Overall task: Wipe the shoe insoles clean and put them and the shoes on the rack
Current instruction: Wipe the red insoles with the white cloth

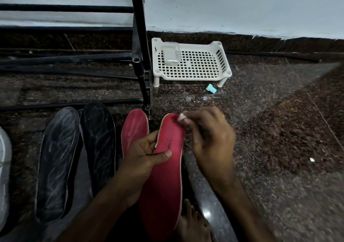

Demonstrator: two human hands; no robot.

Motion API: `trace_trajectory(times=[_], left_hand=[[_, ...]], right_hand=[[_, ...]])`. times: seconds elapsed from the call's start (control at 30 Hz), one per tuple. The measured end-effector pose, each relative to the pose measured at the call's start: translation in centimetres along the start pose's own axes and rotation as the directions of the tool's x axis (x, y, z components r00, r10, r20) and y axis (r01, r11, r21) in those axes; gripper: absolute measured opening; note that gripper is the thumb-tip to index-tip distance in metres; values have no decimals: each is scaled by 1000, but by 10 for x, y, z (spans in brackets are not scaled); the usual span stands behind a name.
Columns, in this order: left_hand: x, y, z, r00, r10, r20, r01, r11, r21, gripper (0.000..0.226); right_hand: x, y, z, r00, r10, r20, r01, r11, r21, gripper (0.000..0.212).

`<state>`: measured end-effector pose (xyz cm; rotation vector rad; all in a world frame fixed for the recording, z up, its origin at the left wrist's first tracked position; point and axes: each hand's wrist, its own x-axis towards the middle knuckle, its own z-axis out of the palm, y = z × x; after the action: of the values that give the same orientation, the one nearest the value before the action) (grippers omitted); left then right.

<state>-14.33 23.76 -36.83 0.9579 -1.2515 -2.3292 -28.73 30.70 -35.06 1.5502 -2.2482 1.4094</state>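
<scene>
My left hand [145, 154] grips a red insole [163, 189] at its middle, thumb across the top face, toe end pointing away from me. My right hand [208, 139] pinches a small white wad [181, 117] against the toe end of that insole. A second red insole [135, 130] lies on the floor just left of it, partly behind my left hand. Two dark insoles [55, 165] [98, 145] lie side by side further left. The black metal shoe rack [138, 42] stands at the back left.
A white perforated plastic tray [193, 63] on short legs stands right of the rack post, with a clear plastic box [171, 55] on it. A small teal cap [211, 88] lies on the speckled floor. A pale shoe edge [3, 167] shows far left. My bare foot [193, 223] is below.
</scene>
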Motion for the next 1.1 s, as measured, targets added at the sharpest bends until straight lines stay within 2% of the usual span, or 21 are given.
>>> trace_trajectory(times=[0.07, 0.1, 0.23, 0.33, 0.37, 0.43, 0.47, 0.53, 0.67, 0.73, 0.8, 0.87, 0.93, 1.03, 1.1], left_hand=[[1, -2, 4, 1000, 13, 20, -13, 1000, -12, 45], [1, -2, 5, 999, 13, 34, -13, 1000, -13, 46], [-1, 1, 3, 997, -35, 64, 40, 996, -75, 42], [9, 4, 2, 997, -69, -30, 59, 966, -250, 35], [16, 5, 1, 993, -88, -77, 59, 946, -319, 33], [29, 9, 2, 977, -142, -157, 66, 909, -411, 32], [33, 11, 2, 969, -169, -182, 79, 904, -420, 32], [38, 16, 3, 958, -216, -188, 122, 900, -418, 34], [37, 18, 5, 955, -256, -153, 159, 872, -463, 49], [36, 16, 5, 959, -240, -149, 131, 847, -516, 56], [34, 12, 4, 966, -215, -147, 103, 833, -544, 57], [33, 10, 5, 970, -197, -145, 86, 829, -552, 55], [33, 7, 8, 970, -177, -165, 68, 852, -519, 51], [36, 2, 12, 967, -124, -224, 5, 884, -468, 34], [36, -1, 12, 964, -113, -242, -4, 900, -436, 29]], right_hand=[[-11, -2, 9, 978, -94, 185, 104, 993, -46, 11], [-12, 4, 13, 970, -89, 227, 109, 991, -73, 11], [8, 30, 16, 989, 76, 124, -57, 987, -151, 6], [17, 27, 10, 969, 244, 24, -245, 968, 53, 6], [16, 23, 9, 943, 331, 42, -333, 928, 169, 6], [7, 17, 9, 854, 486, 183, -517, 764, 385, 5], [1, 17, 10, 819, 512, 259, -572, 700, 427, 4], [-12, 19, 10, 782, 508, 361, -622, 673, 400, 2], [-28, 25, 12, 734, 531, 423, -677, 623, 391, 5], [-28, 27, 13, 737, 554, 388, -676, 629, 385, 7], [-24, 25, 12, 769, 555, 318, -639, 685, 350, 10], [-18, 22, 10, 845, 492, 212, -534, 800, 273, 13], [-14, 14, 10, 926, 351, 138, -368, 920, 130, 12], [-19, 5, 24, 962, 206, 180, -198, 978, -58, 10], [-25, 7, 35, 958, 215, 188, -197, 974, -108, 8]])
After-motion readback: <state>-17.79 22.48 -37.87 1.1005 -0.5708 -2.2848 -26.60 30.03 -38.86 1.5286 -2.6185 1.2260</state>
